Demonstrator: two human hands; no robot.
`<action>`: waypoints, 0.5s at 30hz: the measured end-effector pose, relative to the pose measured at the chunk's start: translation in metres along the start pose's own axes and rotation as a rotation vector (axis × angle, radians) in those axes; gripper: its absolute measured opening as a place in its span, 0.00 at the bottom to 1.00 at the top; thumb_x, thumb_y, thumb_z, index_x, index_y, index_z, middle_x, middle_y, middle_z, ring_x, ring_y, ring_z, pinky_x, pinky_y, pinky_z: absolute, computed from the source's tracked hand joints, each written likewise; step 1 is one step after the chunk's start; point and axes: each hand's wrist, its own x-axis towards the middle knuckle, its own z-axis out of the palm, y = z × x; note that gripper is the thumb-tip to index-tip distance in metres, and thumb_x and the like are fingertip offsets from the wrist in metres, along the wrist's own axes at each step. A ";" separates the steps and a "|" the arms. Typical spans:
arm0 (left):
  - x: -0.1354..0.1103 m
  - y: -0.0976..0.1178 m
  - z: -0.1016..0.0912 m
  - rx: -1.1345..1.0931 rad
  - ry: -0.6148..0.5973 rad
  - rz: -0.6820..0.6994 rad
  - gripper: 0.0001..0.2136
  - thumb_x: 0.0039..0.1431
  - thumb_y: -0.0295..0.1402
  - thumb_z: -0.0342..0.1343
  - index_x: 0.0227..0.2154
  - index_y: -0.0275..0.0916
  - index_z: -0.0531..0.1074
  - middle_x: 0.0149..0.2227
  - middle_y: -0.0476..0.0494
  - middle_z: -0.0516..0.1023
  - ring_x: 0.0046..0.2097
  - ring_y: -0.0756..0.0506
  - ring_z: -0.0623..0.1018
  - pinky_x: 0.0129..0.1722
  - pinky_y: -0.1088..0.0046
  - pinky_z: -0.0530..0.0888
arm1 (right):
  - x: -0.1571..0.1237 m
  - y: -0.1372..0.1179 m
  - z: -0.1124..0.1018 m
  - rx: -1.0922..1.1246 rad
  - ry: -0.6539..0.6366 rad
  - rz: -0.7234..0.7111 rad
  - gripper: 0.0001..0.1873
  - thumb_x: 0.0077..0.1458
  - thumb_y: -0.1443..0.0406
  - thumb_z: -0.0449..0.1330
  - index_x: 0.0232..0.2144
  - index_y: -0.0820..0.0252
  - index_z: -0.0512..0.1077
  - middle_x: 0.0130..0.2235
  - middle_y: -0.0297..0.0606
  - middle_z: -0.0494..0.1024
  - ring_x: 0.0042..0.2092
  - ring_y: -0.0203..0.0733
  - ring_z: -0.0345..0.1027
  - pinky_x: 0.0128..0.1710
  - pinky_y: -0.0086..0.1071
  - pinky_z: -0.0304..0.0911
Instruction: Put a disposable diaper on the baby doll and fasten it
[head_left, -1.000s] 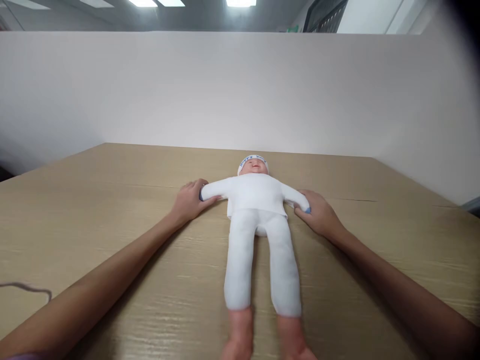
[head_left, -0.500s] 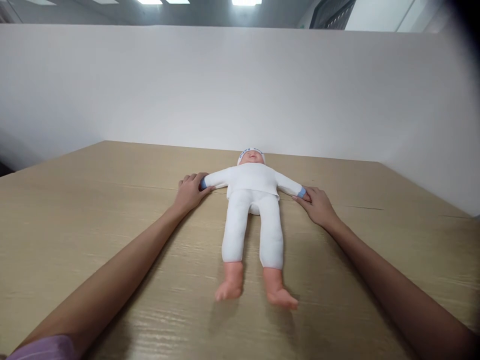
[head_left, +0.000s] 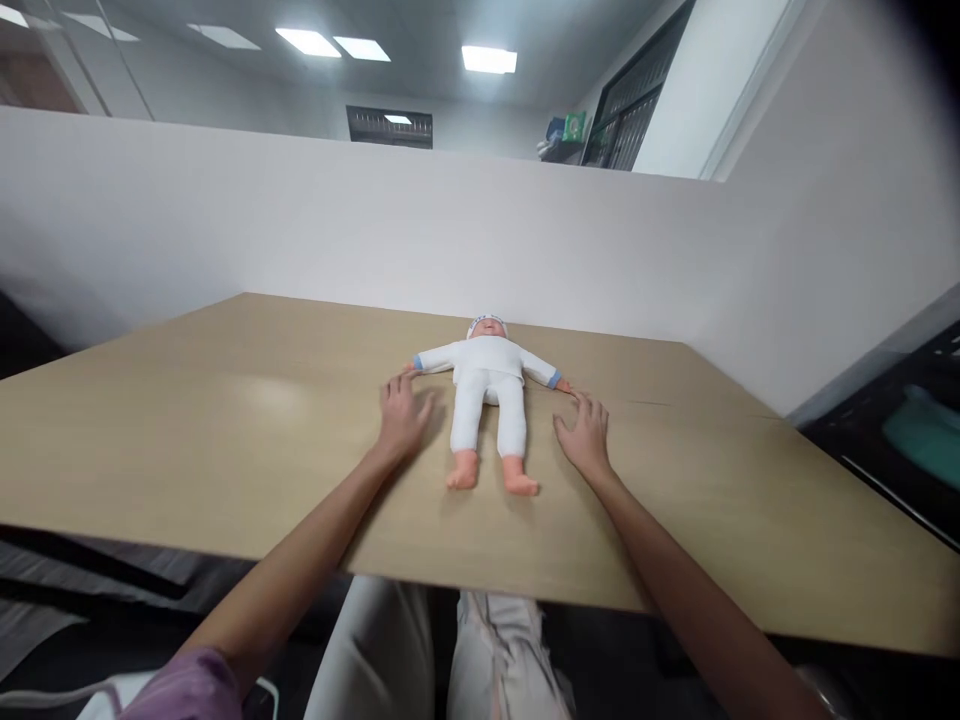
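Observation:
A baby doll (head_left: 489,365) in a white top, white trousers and a white headband with blue lettering lies face up on the wooden table (head_left: 187,430). Its arms are spread wide, blue cuffs at the wrists, and its bare feet point toward me. My left hand (head_left: 403,412) rests beside the doll's arm on the left, fingers apart, fingertips close to the doll's hand. On the other side my right hand (head_left: 587,432) has its fingers spread just below the doll's other hand. Neither of my hands grips anything.
A white partition (head_left: 360,230) rises behind the table's far edge. At the right stands a dark object (head_left: 900,420) with something green in it. My legs (head_left: 382,650) are under the table's near edge.
Both my hands have let go of the doll's hands and drawn back toward me, fingers opened. My view has pulled back and shows more of the table and room.

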 end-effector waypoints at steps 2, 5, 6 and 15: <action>-0.048 0.045 -0.031 -0.166 0.004 0.042 0.17 0.70 0.38 0.52 0.57 0.38 0.68 0.59 0.33 0.74 0.61 0.35 0.69 0.63 0.52 0.66 | -0.028 -0.034 -0.037 0.108 0.048 -0.049 0.25 0.64 0.59 0.56 0.61 0.61 0.66 0.59 0.56 0.72 0.62 0.60 0.64 0.62 0.60 0.60; -0.148 0.098 -0.093 -0.410 -0.072 0.047 0.12 0.72 0.37 0.51 0.53 0.44 0.70 0.51 0.39 0.77 0.50 0.40 0.76 0.50 0.60 0.74 | -0.093 -0.078 -0.106 0.253 0.058 -0.217 0.23 0.65 0.63 0.58 0.61 0.54 0.66 0.63 0.50 0.70 0.65 0.55 0.63 0.65 0.58 0.60; -0.186 0.108 -0.116 -0.456 -0.143 0.076 0.09 0.71 0.36 0.51 0.50 0.45 0.71 0.46 0.40 0.78 0.47 0.40 0.77 0.48 0.60 0.75 | -0.121 -0.088 -0.129 0.295 0.068 -0.267 0.23 0.64 0.66 0.59 0.60 0.52 0.67 0.60 0.48 0.73 0.62 0.54 0.66 0.63 0.57 0.63; -0.461 0.008 -0.273 -0.448 -0.761 -0.578 0.19 0.60 0.58 0.58 0.32 0.47 0.76 0.31 0.44 0.77 0.34 0.39 0.80 0.38 0.58 0.80 | -0.369 -0.094 -0.210 0.466 -0.230 -0.164 0.11 0.62 0.70 0.59 0.46 0.50 0.72 0.40 0.39 0.79 0.40 0.49 0.78 0.39 0.44 0.77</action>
